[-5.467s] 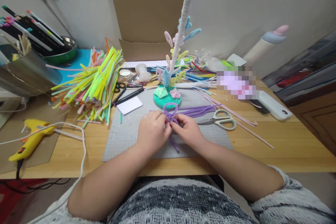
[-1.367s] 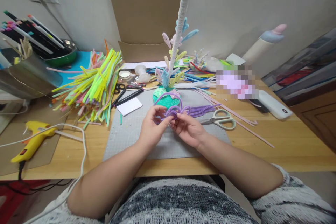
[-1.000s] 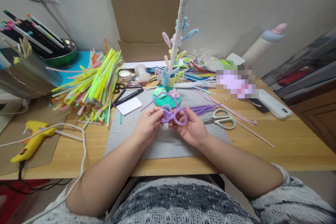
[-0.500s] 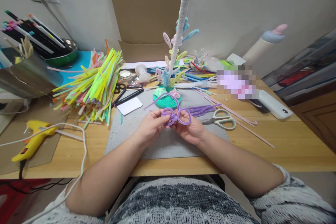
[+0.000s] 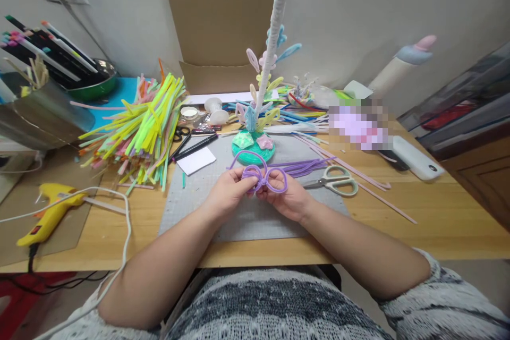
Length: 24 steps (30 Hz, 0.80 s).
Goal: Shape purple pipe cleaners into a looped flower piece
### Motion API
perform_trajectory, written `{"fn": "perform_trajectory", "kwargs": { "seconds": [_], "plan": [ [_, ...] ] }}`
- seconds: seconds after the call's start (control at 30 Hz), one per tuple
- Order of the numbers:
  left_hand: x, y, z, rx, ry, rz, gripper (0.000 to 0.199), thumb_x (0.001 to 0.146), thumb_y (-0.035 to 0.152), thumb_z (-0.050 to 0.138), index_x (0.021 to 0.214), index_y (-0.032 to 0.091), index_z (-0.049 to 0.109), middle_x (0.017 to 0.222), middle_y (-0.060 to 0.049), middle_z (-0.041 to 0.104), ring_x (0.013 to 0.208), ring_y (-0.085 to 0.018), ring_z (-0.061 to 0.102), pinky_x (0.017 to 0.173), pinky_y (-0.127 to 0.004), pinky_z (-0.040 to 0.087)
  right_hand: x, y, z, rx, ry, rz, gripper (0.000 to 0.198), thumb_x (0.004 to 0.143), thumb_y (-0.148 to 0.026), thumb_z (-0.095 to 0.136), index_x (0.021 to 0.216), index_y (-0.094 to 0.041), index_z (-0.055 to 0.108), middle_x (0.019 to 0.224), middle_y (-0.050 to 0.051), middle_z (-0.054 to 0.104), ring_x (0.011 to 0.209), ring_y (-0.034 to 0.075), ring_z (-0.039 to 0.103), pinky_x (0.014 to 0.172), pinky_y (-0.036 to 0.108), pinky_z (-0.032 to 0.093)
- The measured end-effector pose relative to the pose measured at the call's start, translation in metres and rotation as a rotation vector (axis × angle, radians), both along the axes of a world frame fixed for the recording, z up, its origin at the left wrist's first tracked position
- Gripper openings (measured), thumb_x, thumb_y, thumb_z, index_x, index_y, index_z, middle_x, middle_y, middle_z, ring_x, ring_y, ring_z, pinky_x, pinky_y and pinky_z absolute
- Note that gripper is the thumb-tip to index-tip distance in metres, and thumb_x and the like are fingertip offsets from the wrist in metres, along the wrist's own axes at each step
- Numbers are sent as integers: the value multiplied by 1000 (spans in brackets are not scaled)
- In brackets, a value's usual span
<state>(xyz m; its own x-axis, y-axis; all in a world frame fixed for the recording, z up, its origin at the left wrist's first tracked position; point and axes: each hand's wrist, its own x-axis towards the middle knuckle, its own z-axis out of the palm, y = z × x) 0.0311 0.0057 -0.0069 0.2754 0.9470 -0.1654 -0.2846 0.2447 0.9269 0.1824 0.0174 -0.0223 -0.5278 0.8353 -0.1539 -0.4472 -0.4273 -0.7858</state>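
A purple pipe cleaner [image 5: 278, 189], bent into round loops, is held between my two hands above the grey cutting mat [image 5: 239, 226]. My left hand [image 5: 232, 189] pinches its left loop between thumb and fingers. Closed on the right loop from below is my right hand [image 5: 287, 200]. A free length arches over the top toward my left fingers. Just beyond stands a white fuzzy stem [image 5: 271, 53] on a round green base [image 5: 253, 156], with pastel loops and star shapes around it. Loose purple pipe cleaners [image 5: 305, 168] and scissors [image 5: 338, 180] lie by my right hand.
On the left are a heap of coloured pipe cleaners [image 5: 147, 127], a yellow glue gun [image 5: 50, 212] with a cable, and a metal cup [image 5: 43, 111]. A white card [image 5: 196, 161] and black pens lie at the mat's edge. A white phone [image 5: 418, 158] lies at right.
The free purple length has swung from pointing out left into an arch curling down to my left fingers. The looped piece has shifted slightly left and down.
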Motion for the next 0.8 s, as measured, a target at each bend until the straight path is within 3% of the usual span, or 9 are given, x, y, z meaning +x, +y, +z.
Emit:
{"fn": "perform_trajectory", "kwargs": {
  "seconds": [0.27,0.63,0.8],
  "plan": [
    [-1,0,7,50,8,-77,26,70,33,69,80,10,63,69,-3,60,60,-10,50,54,-21,38,0,1,-4,98,-44,-69,19,69,-32,72,74,-16,64,66,-1,59,59,9,50,57,21,39],
    [0,-1,9,-28,-63,-65,24,67,32,72,73,10,64,65,-1,58,56,-8,47,52,-21,37,-1,-1,-5,116,-56,-85,15,73,-31,69,77,-18,63,71,-1,57,61,10,49,61,24,42],
    [-1,0,7,-65,-82,1,26,65,31,75,80,12,66,70,-1,60,60,-8,49,54,-21,36,1,1,-3,351,-210,-231,17,75,-36,67,76,-19,63,70,-1,57,64,11,51,63,25,42]
  ]
}}
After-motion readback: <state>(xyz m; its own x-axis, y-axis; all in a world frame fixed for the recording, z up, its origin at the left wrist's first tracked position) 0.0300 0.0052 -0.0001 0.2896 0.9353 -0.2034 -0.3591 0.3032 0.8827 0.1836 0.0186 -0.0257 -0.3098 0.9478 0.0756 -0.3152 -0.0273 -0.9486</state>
